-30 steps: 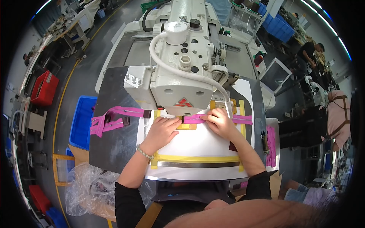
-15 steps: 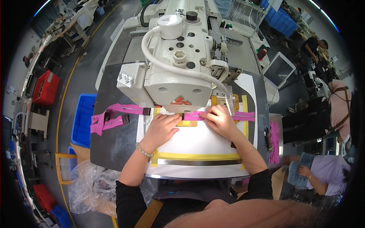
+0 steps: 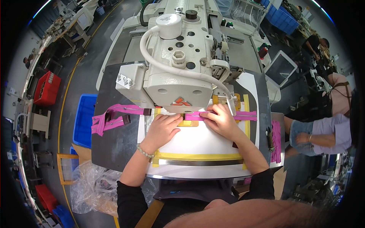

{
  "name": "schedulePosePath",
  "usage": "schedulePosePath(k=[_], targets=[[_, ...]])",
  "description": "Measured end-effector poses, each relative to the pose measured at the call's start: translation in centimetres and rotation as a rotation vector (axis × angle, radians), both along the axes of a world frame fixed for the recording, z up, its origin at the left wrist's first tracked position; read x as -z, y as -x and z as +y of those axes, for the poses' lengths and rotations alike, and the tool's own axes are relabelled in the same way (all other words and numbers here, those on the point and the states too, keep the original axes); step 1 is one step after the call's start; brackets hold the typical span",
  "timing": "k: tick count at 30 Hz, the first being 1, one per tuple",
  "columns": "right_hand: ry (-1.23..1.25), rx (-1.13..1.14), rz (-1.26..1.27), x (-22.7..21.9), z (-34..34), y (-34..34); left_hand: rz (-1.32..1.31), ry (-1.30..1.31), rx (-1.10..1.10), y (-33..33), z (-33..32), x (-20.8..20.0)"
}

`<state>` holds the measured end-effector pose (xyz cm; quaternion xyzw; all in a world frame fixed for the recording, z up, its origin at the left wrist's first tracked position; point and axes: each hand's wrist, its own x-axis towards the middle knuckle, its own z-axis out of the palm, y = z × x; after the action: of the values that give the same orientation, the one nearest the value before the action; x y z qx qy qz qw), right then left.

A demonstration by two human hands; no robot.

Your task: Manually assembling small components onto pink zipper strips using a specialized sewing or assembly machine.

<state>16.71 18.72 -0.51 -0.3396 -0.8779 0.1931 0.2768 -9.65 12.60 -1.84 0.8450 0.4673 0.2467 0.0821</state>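
A pink zipper lies crosswise on the white sheet, just under the front of a white industrial sewing machine. My left hand rests palm down with its fingers stretched out, the fingertips against the dark end of the zipper and the thumb apart. My right hand is closed, its bent fingers and thumb pinching the zipper farther right. Beyond that hand the zipper's tail runs over the yellow tape. The needle area is hidden behind the machine head.
Joined pink zippers with dark end tabs lie at the left on the dark table. More pink strips hang at the right. A blue bin and crumpled clear plastic are at the left. Other people stand at the right.
Both my hands and the zipper stay in nearly the same place. The whole view has shifted slightly. At the right, a person in a light purple top has moved nearer the table.
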Motion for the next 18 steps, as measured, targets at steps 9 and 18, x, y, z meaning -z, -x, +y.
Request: schedulePosePath(k=[9,18], targets=[[0.724,0.154,0.535,2.4,4.6,3.6,-0.006,0.012,0.006,-0.2,0.1,-0.2],[0.645,-0.083,0.290,-1.5,1.4,2.1,-0.054,-0.167,0.052,-0.7,-0.4,-0.6]])
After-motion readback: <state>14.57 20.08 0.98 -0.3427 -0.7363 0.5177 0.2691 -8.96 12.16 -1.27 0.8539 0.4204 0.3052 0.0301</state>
